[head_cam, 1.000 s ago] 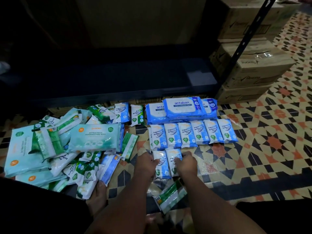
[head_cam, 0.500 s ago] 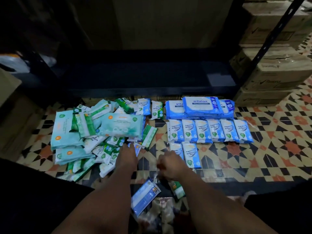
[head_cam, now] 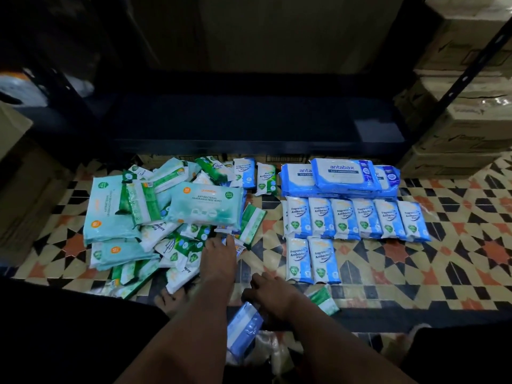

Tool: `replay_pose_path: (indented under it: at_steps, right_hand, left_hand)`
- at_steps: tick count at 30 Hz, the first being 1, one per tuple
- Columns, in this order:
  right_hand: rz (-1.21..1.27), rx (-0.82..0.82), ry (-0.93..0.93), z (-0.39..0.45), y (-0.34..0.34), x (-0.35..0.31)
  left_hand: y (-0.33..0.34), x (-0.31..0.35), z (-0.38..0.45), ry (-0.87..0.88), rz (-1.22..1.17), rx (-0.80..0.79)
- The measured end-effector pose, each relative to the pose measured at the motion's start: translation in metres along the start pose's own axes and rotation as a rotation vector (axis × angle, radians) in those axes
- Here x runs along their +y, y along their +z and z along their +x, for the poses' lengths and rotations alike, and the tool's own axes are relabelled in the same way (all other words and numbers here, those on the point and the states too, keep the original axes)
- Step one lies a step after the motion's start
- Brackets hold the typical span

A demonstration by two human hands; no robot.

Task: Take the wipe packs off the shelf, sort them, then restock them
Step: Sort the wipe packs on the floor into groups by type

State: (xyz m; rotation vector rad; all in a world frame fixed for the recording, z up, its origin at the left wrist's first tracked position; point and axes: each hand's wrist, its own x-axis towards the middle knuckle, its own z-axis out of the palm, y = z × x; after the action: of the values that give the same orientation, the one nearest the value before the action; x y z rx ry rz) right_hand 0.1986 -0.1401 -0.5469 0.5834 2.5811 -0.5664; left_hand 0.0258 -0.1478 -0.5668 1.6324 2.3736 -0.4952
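Reaching forward over the patterned floor (head_cam: 360, 261), the left hand (head_cam: 219, 259) stretches into the near edge of a loose heap (head_cam: 155, 217) of green, teal and white wipe packs. Its fingers lie fairly straight, and their tips touch a small pack at the heap's right edge; I cannot tell whether they pinch it. The right hand (head_cam: 267, 293) hangs lower and nearer the body, knuckles up, fingers curled downward. A blue pack (head_cam: 243, 331) sits tilted just under that wrist, but the frame does not show whether the fingers grip it or only rest above it. A green pack (head_cam: 322, 300) lies flat on the floor just right of the right hand.

The sorted goods lie to the right, well apart from the heap. A row (head_cam: 357, 220) of six small blue-and-white antibacterial packs stands side by side, edges touching. Two more (head_cam: 311, 259) of the same kind lie just below the row's left end. Behind the row, three large blue antabax packs (head_cam: 342, 176) are stacked, the top one overlapping the two beneath.

In the heap, a large teal pack (head_cam: 207, 206) rests on top near the right, and another large teal one (head_cam: 106, 209) lies at the left. Two small packs, one blue and one green, lie between the heap and the antabax stack.

The dark shelf (head_cam: 249, 126) behind all this holds no packs. Cardboard boxes (head_cam: 465, 134) are stacked at the far right, beside a black upright post (head_cam: 471, 62). A bare foot (head_cam: 169, 300) shows beside the left forearm.
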Motion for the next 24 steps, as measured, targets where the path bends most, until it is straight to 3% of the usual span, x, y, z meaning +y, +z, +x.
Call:
replay_pose_path:
  at_steps: [6,11,15,20,24]
  right_hand:
    - [0.413,0.090,0.126,-0.009,-0.011,0.012]
    - [0.966,0.222,0.412,-0.034,-0.030,0.034]
    - [1.527,0.354,0.556,-0.065,-0.041,0.046]
    - [1.936,0.463,0.711,-0.097,-0.026,0.058]
    - [2.203,0.534,0.732,-0.105,-0.012,0.067]
  left_hand:
    - [-0.011,-0.002,-0.014,0.070,-0.247,0.006]
    - [-0.030,-0.001,-0.024,0.101,-0.966,0.068]
    - [-0.053,0.012,-0.020,-0.112,-1.344,0.072]
    - [-0.061,0.026,-0.007,-0.269,-1.710,-0.090]
    - [-0.065,0.051,-0.012,-0.247,-1.929,-0.269]
